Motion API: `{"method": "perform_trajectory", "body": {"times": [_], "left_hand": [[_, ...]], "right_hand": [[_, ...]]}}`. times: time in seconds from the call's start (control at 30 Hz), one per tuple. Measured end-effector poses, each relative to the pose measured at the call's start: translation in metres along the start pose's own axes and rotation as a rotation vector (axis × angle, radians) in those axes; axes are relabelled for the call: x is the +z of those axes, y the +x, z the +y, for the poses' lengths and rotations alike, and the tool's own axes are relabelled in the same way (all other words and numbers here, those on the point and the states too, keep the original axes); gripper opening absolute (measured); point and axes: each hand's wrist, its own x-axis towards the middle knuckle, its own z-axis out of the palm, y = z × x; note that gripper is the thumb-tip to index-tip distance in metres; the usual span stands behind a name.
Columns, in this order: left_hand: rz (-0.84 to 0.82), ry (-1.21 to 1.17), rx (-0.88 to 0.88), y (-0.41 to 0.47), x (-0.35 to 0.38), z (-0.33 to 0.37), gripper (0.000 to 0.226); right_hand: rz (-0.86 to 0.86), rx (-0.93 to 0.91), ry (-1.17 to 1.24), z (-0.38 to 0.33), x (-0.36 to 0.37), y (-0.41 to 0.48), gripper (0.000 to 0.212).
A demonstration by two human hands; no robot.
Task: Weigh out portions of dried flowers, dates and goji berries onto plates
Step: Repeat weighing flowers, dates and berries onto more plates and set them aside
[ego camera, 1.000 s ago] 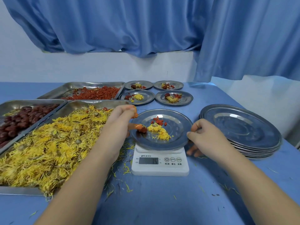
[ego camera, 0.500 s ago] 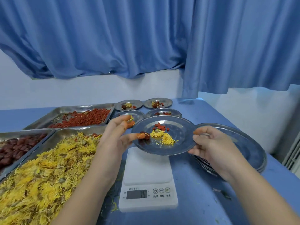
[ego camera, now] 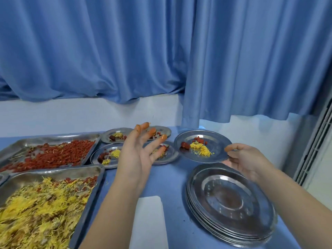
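Observation:
My right hand (ego camera: 246, 160) pinches the near right rim of a steel plate (ego camera: 218, 141) that carries yellow dried flowers, a date and goji berries, far right of the filled plates. My left hand (ego camera: 138, 155) hovers open with fingers spread above the table, holding nothing; orange caps cover its fingertips. The white scale (ego camera: 149, 221) has a bare platform between my forearms. Trays of dried flowers (ego camera: 41, 209) and goji berries (ego camera: 52, 155) lie on the left.
Three filled plates sit behind my left hand: one at the far left (ego camera: 116, 134), one nearer (ego camera: 109, 155), one partly hidden (ego camera: 167, 155). A stack of empty steel plates (ego camera: 230, 202) stands at the right. Blue curtains hang beyond the table's far edge.
The filled plate was lifted off the scale and carried back and to the right. My left hand let go of its rim and opened. The camera tilted up.

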Motion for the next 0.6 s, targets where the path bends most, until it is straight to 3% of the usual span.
{"method": "perform_trajectory", "body": {"times": [0.27, 0.5, 0.6], "left_hand": [[-0.04, -0.247, -0.103, 0.026, -0.02, -0.006, 0.036], [-0.145, -0.328, -0.114, 0.029, -0.024, -0.008, 0.042], [-0.131, -0.348, -0.119, 0.03, -0.029, -0.008, 0.043]], "right_hand": [[0.24, 0.071, -0.084, 0.02, -0.017, 0.08, 0.023], [0.238, 0.194, -0.098, 0.028, 0.004, 0.136, 0.007], [0.209, 0.21, -0.117, 0.028, 0.016, 0.155, 0.015]]}}
